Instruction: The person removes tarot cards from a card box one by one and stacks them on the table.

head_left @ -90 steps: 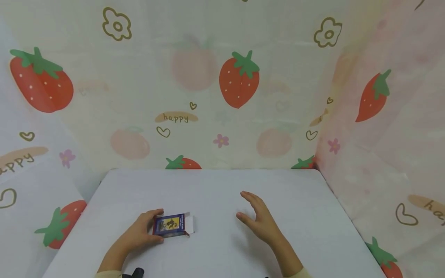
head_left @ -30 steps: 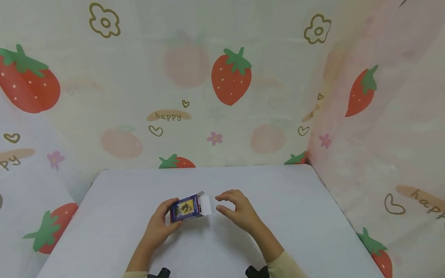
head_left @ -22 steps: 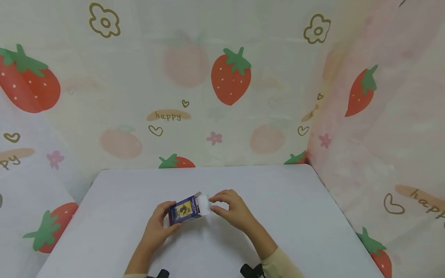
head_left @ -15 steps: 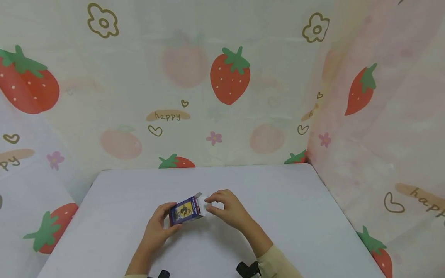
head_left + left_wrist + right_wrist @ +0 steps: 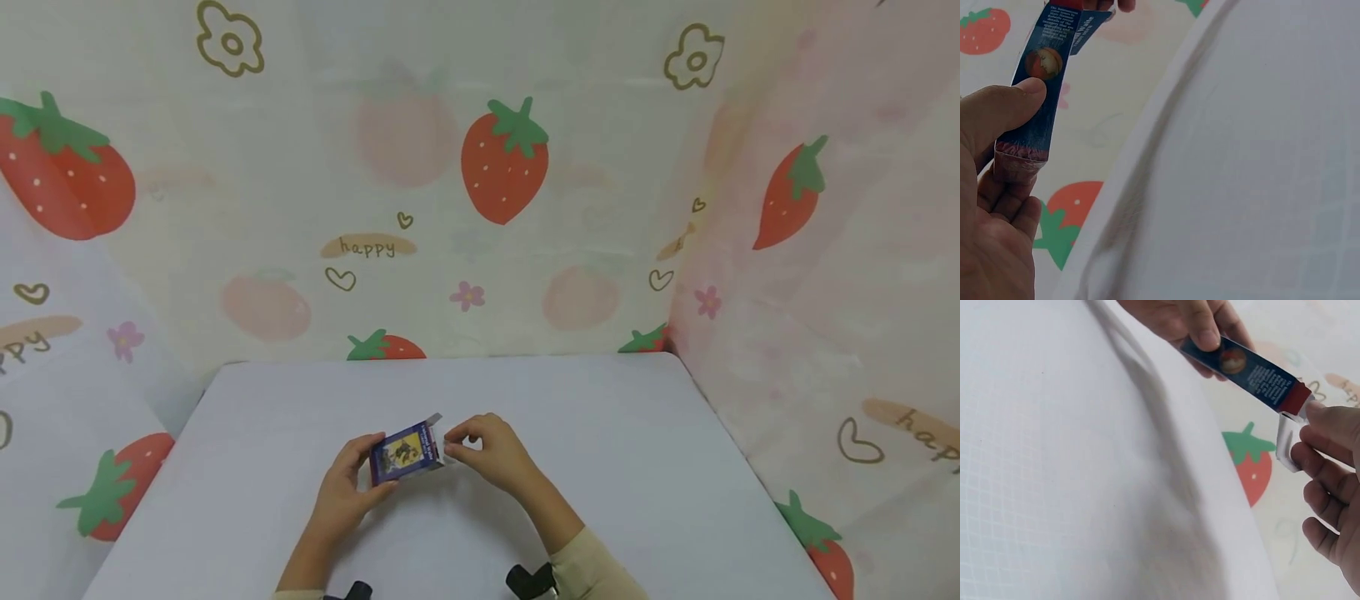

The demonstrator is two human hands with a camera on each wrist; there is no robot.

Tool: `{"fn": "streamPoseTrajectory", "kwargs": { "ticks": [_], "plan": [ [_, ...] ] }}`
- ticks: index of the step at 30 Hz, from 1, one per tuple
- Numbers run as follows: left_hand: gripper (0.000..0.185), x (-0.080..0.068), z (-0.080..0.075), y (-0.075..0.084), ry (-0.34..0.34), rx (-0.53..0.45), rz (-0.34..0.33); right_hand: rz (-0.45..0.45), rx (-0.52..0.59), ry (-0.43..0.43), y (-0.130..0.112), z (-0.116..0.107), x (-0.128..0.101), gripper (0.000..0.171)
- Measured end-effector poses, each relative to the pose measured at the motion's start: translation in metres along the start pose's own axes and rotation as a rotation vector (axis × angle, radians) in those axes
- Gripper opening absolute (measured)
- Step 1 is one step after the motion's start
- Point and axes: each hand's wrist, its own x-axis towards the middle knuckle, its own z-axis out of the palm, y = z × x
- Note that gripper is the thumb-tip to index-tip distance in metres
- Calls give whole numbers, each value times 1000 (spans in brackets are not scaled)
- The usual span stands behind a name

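The left hand (image 5: 347,487) held a small blue box (image 5: 405,451) just above the white table (image 5: 637,467), thumb on the printed face and fingers curled behind it. In the left wrist view the left hand (image 5: 991,206) filled the lower left corner, its thumb pressed on the box (image 5: 1044,81), and the far end of the box ran off the top edge, where only a fingertip of the other hand showed. The print on the box was too small to read in any view.

The right hand (image 5: 487,450) met the box at its open end, fingers curled and pinching the white flap (image 5: 444,451). From the head view the flap was mostly hidden behind those fingers, with just a sliver showing. The right wrist view was plainer: the right hand (image 5: 1329,481) was cut off at the right edge, its thumb and forefinger closed on the flap (image 5: 1289,440), which hung bent from the red-banded end of the box (image 5: 1254,374). The left hand (image 5: 1191,319) there was cropped by the top edge. What lay inside the box could not be seen.

A strawberry-print cloth (image 5: 502,158) hung behind and to both sides of the table. Dark wrist mounts (image 5: 525,581) peeked in at the bottom edge of the head view, partly cut off.
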Motion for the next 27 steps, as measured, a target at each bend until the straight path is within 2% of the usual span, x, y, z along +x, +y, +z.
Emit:
{"fn": "streamPoseTrajectory", "kwargs": {
  "ticks": [9,19,27],
  "plan": [
    [80,2,7,0,18,-26,58,76,53,11,1,7,-2,17],
    [80,0,5,-1,1,-27,47,134,70,37,1,14,-3,14],
    [80,-1,3,1,9,-19,17,109,53,45,0,15,-2,13]
  ]
}}
